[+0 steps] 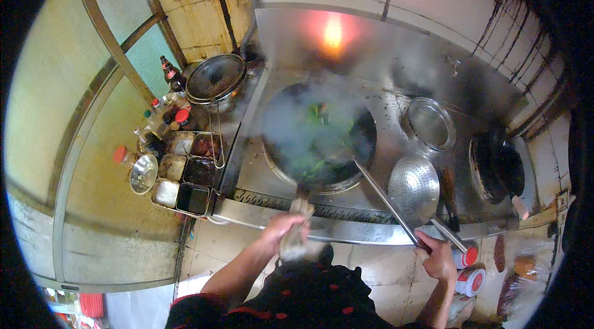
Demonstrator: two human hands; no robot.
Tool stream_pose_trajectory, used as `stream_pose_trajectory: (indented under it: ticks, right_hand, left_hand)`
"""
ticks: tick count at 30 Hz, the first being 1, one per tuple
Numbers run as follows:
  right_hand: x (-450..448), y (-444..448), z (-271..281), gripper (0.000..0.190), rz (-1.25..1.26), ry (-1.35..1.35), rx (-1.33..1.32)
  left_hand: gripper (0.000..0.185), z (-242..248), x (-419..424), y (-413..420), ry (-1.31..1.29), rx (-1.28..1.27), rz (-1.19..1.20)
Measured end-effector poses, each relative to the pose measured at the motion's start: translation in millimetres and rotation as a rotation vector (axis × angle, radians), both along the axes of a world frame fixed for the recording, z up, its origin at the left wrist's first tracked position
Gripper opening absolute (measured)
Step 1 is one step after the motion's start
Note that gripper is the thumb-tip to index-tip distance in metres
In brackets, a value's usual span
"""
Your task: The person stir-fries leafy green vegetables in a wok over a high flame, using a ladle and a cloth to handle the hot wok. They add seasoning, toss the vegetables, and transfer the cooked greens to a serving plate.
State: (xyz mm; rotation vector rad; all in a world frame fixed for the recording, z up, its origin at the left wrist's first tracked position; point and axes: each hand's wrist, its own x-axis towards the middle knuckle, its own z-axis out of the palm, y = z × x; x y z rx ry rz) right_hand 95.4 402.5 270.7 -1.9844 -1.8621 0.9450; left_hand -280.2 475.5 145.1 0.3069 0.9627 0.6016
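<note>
My left hand (284,230) grips the handle of a large dark wok (366,120) through a folded cloth (293,241). The wok sits over a burner on the steel range. Green leafy vegetables (315,169) lie inside, partly veiled by thick steam. In my right hand (435,254) is the long metal handle of a cooking ladle or spatula (387,201). It slants up and left over the wok's right rim; its head is hidden in the steam and food.
Right of the wok are a perforated steel skimmer (414,187), a metal bowl (429,124) and a second black wok (496,166). Seasoning containers (192,199), a small steel bowl (144,174), bottles (172,76) and a lidded or stacked pan (216,77) stand left. A grated drain channel (357,213) runs along the front.
</note>
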Motion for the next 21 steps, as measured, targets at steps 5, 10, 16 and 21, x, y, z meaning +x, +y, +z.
stream_pose_trajectory:
  ticks: [5, 10, 16, 21]
  right_hand:
    - [-13, 38, -76, 0.048, 0.174, -0.173, 0.219]
    - [-47, 88, -132, 0.047, -0.099, 0.016, 0.394]
    - [-107, 128, -98, 0.04, -0.455, 0.992, -0.265]
    - [-105, 158, -90, 0.041, -0.426, 0.97, -0.186]
  left_hand:
    - [0.024, -44, 15, 60, -0.34, -0.055, 0.068]
    - [0.04, -38, 9, 26, -0.261, 0.112, 0.269]
    - [0.051, -45, -35, -34, -0.177, 0.147, 0.231]
    - [0.06, -45, -35, -41, -0.178, 0.163, 0.166]
